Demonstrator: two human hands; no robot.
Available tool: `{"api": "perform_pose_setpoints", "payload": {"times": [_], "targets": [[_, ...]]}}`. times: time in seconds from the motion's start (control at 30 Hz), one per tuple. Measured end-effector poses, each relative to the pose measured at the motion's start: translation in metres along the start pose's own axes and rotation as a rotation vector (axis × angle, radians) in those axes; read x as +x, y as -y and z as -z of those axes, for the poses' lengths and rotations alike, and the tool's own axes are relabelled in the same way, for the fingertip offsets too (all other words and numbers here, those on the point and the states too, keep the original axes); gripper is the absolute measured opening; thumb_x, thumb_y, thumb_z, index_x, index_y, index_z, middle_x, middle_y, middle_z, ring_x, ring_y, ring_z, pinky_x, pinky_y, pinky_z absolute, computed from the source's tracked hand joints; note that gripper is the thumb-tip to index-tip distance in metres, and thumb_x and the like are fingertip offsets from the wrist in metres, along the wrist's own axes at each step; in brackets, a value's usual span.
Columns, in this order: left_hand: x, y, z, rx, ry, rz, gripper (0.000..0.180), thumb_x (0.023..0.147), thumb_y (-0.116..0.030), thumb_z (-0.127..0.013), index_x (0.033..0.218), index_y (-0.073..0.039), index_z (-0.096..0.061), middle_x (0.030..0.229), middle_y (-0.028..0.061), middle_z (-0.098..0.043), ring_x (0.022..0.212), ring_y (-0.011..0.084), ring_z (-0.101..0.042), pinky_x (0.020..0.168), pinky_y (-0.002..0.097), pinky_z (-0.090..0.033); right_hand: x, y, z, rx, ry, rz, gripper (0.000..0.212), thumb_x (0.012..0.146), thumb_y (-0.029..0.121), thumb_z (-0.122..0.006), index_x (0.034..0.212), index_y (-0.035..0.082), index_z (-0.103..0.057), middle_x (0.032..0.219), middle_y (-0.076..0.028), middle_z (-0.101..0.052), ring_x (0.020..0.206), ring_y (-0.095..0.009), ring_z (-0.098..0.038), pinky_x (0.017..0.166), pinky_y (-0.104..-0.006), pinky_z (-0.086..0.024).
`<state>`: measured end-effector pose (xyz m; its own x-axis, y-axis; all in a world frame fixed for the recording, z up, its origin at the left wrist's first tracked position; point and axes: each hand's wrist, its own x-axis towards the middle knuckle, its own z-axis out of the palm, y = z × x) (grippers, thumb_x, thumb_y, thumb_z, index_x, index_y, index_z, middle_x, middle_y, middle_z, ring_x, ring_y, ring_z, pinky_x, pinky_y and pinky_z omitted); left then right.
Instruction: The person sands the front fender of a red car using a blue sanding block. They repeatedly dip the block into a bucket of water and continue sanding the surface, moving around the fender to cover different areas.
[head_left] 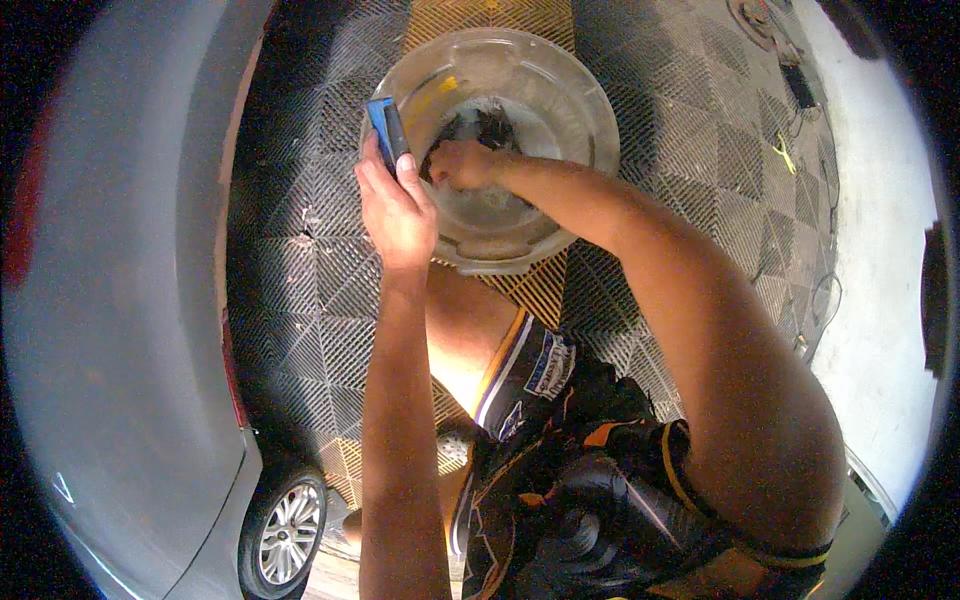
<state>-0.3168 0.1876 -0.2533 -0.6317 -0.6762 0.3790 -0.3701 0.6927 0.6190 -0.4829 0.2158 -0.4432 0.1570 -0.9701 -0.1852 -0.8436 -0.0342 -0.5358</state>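
Observation:
A large round translucent bucket stands on the floor in front of me, with a yellow mark on its inner wall. At the bucket's left rim, my left hand grips a small blue and black block, its thumb on the dark side and its fingers behind. My right hand reaches down into the bucket with its fingers curled. Against it, near the bottom, lies a dark, crumpled-looking mass. What those fingers hold is hidden.
A grey car fills the left side, with its wheel at lower left. Ribbed floor tiles in dark and yellow surround the bucket. To the right lie a yellow-green item and a thin dark cable near a white surface.

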Motion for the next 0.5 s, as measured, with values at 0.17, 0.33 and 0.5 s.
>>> {"api": "perform_pose_setpoints", "payload": {"times": [0.17,0.33,0.5], "targets": [[0.004,-0.006,-0.011,-0.084,-0.025,-0.095,0.048,0.105,-0.023,-0.047,0.143,0.005,-0.041,0.133,0.0303,-0.054,0.117,0.0479,-0.056,0.101,0.0493,-0.046,-0.019,-0.029,0.080,0.409,-0.292,-0.277,0.016,0.081,0.006,-0.070,0.097,0.003,-0.072,0.089,-0.010,-0.075,0.085,-0.018,-0.067,0.080,-0.0355,-0.054],[0.004,0.005,0.002,0.003,-0.081,-0.115,0.047,0.104,-0.021,-0.050,0.143,0.003,-0.039,0.120,0.0290,-0.057,0.104,0.0485,-0.059,0.089,0.0534,-0.050,-0.054,0.028,0.158,1.011,-0.626,-0.268,0.025,0.091,0.018,-0.076,0.108,0.004,-0.065,0.103,-0.007,-0.072,0.093,-0.015,-0.066,0.085,-0.0300,-0.052],[0.005,-0.001,0.001,-0.028,-0.001,-0.104,0.053,0.101,-0.027,-0.056,0.144,0.001,-0.042,0.117,0.0273,-0.058,0.101,0.0465,-0.060,0.088,0.0520,-0.051,-0.117,0.036,0.156,1.163,-0.930,-0.340,0.027,0.093,0.019,-0.075,0.113,0.006,-0.062,0.106,-0.007,-0.070,0.093,-0.014,-0.065,0.081,-0.0297,-0.054]]}}
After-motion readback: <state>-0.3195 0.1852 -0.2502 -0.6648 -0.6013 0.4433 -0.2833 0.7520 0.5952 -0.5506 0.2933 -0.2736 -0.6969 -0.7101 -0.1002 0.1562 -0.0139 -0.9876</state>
